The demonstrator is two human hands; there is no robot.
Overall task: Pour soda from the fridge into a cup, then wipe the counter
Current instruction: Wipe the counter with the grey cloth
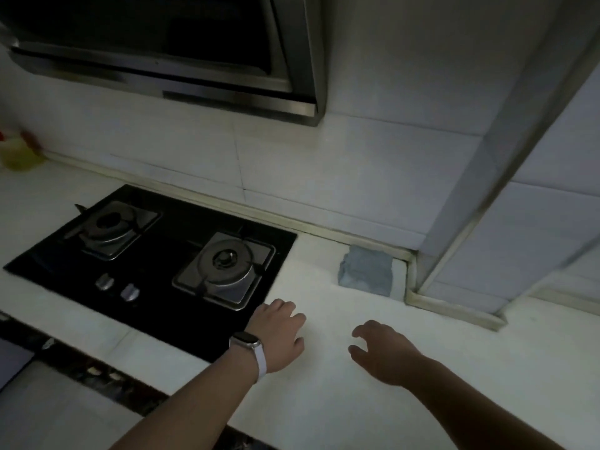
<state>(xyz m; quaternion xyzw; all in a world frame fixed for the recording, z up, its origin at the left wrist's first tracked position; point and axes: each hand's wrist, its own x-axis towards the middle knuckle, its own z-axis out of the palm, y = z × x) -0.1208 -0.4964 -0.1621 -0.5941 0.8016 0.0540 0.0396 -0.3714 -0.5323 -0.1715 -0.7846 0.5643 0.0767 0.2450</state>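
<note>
I see a pale counter (357, 401) filling the lower view, with a black two-burner hob (156, 264) set into it under a steel hood (168, 50). The grey cloth (366, 270) lies folded in the far corner by the wall, well apart from both hands and beyond them. My left hand (279, 336), with a white-strapped watch (250, 349) on the wrist, is palm down at the hob's right edge, fingers loosely spread, holding nothing. My right hand (386, 352) is beside it over the counter, fingers curled apart, empty.
</note>
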